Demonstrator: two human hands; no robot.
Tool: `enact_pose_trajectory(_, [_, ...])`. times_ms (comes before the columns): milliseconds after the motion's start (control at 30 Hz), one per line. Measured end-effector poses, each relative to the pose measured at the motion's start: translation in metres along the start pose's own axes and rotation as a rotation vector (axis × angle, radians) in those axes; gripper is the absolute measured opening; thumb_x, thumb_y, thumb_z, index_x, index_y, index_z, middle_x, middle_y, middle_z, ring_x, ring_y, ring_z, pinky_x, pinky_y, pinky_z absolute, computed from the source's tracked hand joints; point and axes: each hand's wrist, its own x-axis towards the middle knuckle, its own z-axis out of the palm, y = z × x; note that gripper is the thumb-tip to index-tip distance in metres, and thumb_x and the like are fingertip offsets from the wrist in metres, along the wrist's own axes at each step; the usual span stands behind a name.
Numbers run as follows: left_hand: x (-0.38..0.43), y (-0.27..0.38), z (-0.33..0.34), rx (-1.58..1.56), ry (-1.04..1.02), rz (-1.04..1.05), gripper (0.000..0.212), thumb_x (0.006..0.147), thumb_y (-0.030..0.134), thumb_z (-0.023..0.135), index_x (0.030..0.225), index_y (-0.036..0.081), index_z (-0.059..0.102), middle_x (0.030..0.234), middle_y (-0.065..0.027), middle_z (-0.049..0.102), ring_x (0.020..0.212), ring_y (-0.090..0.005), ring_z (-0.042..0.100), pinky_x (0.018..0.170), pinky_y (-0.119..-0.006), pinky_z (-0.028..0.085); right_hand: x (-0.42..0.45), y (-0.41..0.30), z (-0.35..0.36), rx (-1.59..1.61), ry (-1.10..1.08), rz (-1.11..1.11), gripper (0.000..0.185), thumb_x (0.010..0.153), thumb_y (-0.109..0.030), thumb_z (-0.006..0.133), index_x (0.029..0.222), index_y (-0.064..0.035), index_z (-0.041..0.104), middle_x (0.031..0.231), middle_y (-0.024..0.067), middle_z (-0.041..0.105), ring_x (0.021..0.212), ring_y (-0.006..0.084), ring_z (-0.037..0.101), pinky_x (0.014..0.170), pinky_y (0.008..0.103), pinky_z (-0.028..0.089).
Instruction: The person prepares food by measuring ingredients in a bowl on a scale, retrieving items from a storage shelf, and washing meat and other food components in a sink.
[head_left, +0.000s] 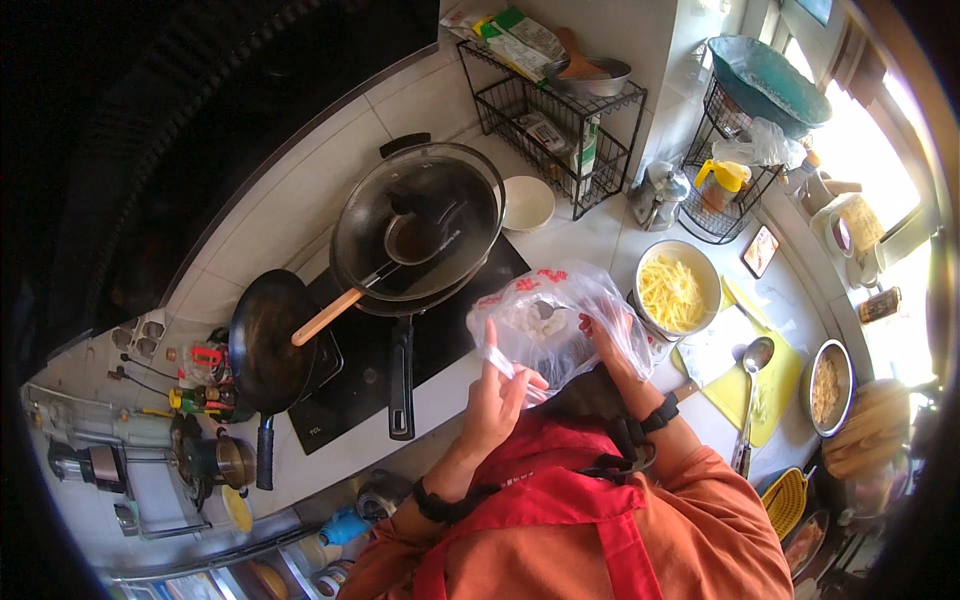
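A clear plastic bag (555, 352) with red print hangs open in front of my chest. White, crumbly-looking contents (529, 319) lie inside it, with what looks like a spoon's metal bowl (547, 308) among them. My left hand (499, 397) grips the bag's near left edge, its index finger raised. At the opposite side my right hand (606, 334) is partly inside the bag or behind its film, holding the right edge; its fingertips are partly veiled. Just beyond the right hand stands a bowl of yellow shreds (671, 292).
A lidded wok (416, 225) sits on the black cooktop (352, 405), a wooden-handled strainer (326, 316) across its glass lid. Left of it is a frying pan (271, 341). Rightward lie a cleaver (712, 349), a yellow cutting board (776, 375), a ladle (757, 356) and a metal bowl (808, 409).
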Motion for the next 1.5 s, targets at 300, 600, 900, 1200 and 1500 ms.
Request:
enact_pose_trajectory(300, [0.0,0.001,0.0,0.026,-0.006,0.019,0.068,0.09,0.004,0.04,0.139,0.003,-0.008,0.077,-0.0121,0.062,0.063,-0.0151,0.06,0.059,-0.023,0.048,-0.01,-0.003,-0.016,0.166,-0.034,0.085,0.03,0.088,-0.028,0.051,0.095,-0.0003,0.06,0.069,0.0072,0.062,0.053,0.012,0.056,0.047,0.0232,0.044])
enact_pose_trajectory(600, [0.0,0.0,-0.004,0.031,0.02,0.047,0.068,0.09,0.004,0.039,0.139,0.005,-0.009,0.072,-0.0096,0.06,0.059,-0.0122,0.058,0.054,-0.022,0.048,-0.036,-0.029,-0.043,0.516,-0.173,0.203,0.029,0.09,-0.025,0.047,0.098,0.0004,0.058,0.073,0.008,0.061,0.056,0.013,0.056,0.048,0.0225,0.044])
enact_pose_trajectory(900, [-0.001,0.002,-0.012,0.039,0.063,0.037,0.068,0.088,0.002,0.039,0.139,0.004,-0.006,0.064,-0.0045,0.054,0.052,-0.0068,0.05,0.049,-0.018,0.045,-0.066,-0.089,-0.065,0.652,-0.189,0.386,0.02,0.089,-0.016,0.049,0.094,0.0016,0.058,0.067,0.0064,0.057,0.055,0.0123,0.054,0.045,0.0215,0.041])
enact_pose_trajectory(1200, [-0.002,-0.003,-0.012,-0.03,0.134,0.027,0.069,0.087,0.003,0.041,0.14,0.007,-0.004,0.065,-0.0018,0.05,0.055,-0.0063,0.051,0.048,-0.017,0.046,-0.075,-0.136,-0.112,0.728,-0.164,0.325,0.023,0.09,-0.015,0.048,0.096,0.0047,0.057,0.066,0.0063,0.058,0.05,0.0106,0.052,0.041,0.0182,0.036])
enact_pose_trajectory(1500, [-0.002,-0.002,-0.011,-0.055,0.142,0.032,0.071,0.087,0.003,0.041,0.14,0.009,-0.005,0.066,-0.003,0.05,0.056,-0.0072,0.051,0.047,-0.018,0.046,-0.049,-0.116,-0.201,0.828,0.169,0.077,0.018,0.088,-0.012,0.049,0.092,0.0041,0.056,0.071,0.0077,0.059,0.055,0.0104,0.054,0.043,0.0187,0.04])
